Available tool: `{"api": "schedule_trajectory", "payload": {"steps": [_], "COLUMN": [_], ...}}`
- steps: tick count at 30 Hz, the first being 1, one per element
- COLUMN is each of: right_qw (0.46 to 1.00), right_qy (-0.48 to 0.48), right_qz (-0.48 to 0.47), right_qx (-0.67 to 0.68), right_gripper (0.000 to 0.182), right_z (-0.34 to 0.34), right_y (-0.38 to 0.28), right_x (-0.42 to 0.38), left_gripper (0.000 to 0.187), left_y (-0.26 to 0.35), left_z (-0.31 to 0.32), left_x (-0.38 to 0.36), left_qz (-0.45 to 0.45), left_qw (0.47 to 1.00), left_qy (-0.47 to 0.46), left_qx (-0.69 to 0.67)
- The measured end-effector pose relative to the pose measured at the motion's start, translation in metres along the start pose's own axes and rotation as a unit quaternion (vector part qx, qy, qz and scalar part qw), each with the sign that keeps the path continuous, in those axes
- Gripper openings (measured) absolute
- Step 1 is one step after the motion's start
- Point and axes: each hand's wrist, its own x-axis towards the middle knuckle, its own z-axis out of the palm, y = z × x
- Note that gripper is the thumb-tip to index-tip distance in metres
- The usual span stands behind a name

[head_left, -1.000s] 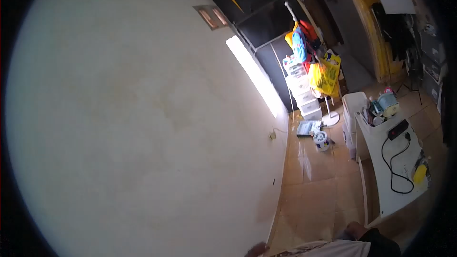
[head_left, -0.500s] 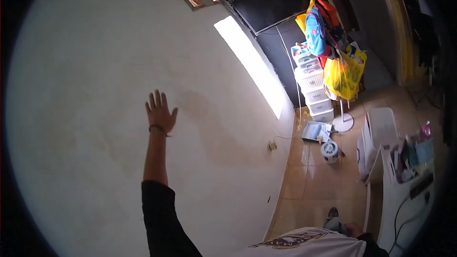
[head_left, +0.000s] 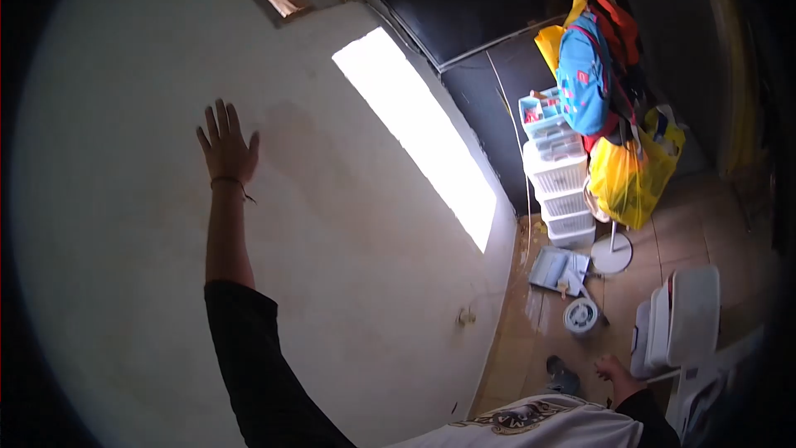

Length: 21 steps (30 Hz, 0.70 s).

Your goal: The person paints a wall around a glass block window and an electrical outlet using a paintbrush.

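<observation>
My left hand [head_left: 225,149], with a thin dark band at the wrist, is raised at the end of an outstretched arm. Its fingers are spread, with the back of the hand towards me and the palm towards the white wall [head_left: 149,249]. Whether the palm touches the wall cannot be made out. Faint brownish stains mark the wall around it. Low at the right, my right hand [head_left: 612,368] hangs near my body with its fingers curled in and nothing visible in them. The nearest thing beyond it is a round white bucket [head_left: 580,315] on the floor.
Behind the bucket lies a paint tray [head_left: 547,270]. Stacked plastic boxes [head_left: 560,170] stand beside a rack with a blue backpack [head_left: 583,79] and a yellow bag [head_left: 634,178]. White plastic containers [head_left: 692,315] are at the right. A bright light patch [head_left: 423,141] crosses the wall.
My view has shifted forward and closer to the rack and boxes. My left hand, still spread, appears higher and further left along the wall. My right hand has come further into view.
</observation>
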Motion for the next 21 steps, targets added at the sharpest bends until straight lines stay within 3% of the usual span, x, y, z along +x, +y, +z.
{"api": "schedule_trajectory", "payload": {"steps": [1, 3, 4, 6, 7, 10, 11, 12, 13, 14, 16, 18, 19, 20, 21], "right_qw": [1.000, 0.995, 0.994, 0.965, 0.985, 0.993, 0.991, 0.986, 0.993, 0.985, 0.982, 0.964, 0.964, 0.963, 0.963], "right_qy": [0.007, -0.032, -0.034, -0.005, 0.017, -0.001, 0.047, 0.019, -0.025, 0.007, -0.022, -0.011, -0.054, -0.094, -0.102], "right_qz": [-0.006, 0.089, 0.089, -0.097, -0.064, -0.015, -0.041, -0.034, -0.006, -0.070, -0.078, -0.144, -0.127, -0.113, -0.103], "right_qx": [0.003, -0.034, -0.046, -0.244, -0.162, -0.113, -0.118, -0.160, -0.112, -0.158, -0.171, -0.223, -0.227, -0.226, -0.228], "right_gripper": [0.038, 0.042, 0.042, 0.048, 0.054, 0.059, 0.058, 0.058, 0.057, 0.045, 0.043, 0.041, 0.041, 0.041, 0.041], "right_z": [-0.008, -0.014, -0.015, -0.032, -0.043, -0.068, -0.066, -0.075, -0.091, -0.091, -0.114, -0.120, -0.133, -0.144, -0.159], "right_y": [-0.019, -0.034, -0.030, -0.047, -0.063, -0.086, -0.085, -0.082, -0.111, -0.104, -0.134, -0.127, -0.133, -0.142, -0.143], "right_x": [0.013, 0.018, 0.036, 0.059, 0.062, 0.104, 0.121, 0.145, 0.124, 0.143, 0.131, 0.157, 0.155, 0.158, 0.163], "left_gripper": [0.075, 0.076, 0.076, 0.077, 0.078, 0.079, 0.080, 0.080, 0.080, 0.080, 0.078, 0.074, 0.071, 0.069, 0.069], "left_y": [0.017, 0.046, 0.060, 0.092, 0.106, 0.144, 0.153, 0.159, 0.166, 0.173, 0.177, 0.184, 0.169, 0.151, 0.142], "left_z": [0.016, 0.053, 0.069, 0.094, 0.104, 0.128, 0.139, 0.147, 0.144, 0.139, 0.149, 0.144, 0.172, 0.201, 0.209], "left_x": [0.016, 0.026, 0.032, 0.061, 0.075, 0.110, 0.120, 0.130, 0.138, 0.146, 0.148, 0.155, 0.159, 0.165, 0.166], "left_qz": [-0.007, 0.059, 0.056, 0.061, 0.078, 0.086, 0.087, 0.086, 0.071, 0.059, 0.059, 0.051, 0.144, 0.220, 0.227], "left_qw": [1.000, 0.998, 0.997, 0.997, 0.995, 0.995, 0.995, 0.994, 0.993, 0.990, 0.986, 0.968, 0.982, 0.940, 0.941], "left_qy": [0.007, -0.026, -0.037, -0.055, -0.052, -0.022, -0.013, -0.004, -0.040, -0.076, -0.062, -0.092, 0.082, 0.253, 0.244], "left_qx": [-0.002, 0.024, 0.028, 0.011, 0.022, 0.051, 0.057, 0.062, 0.080, 0.100, 0.146, 0.226, 0.092, -0.054, -0.059]}}
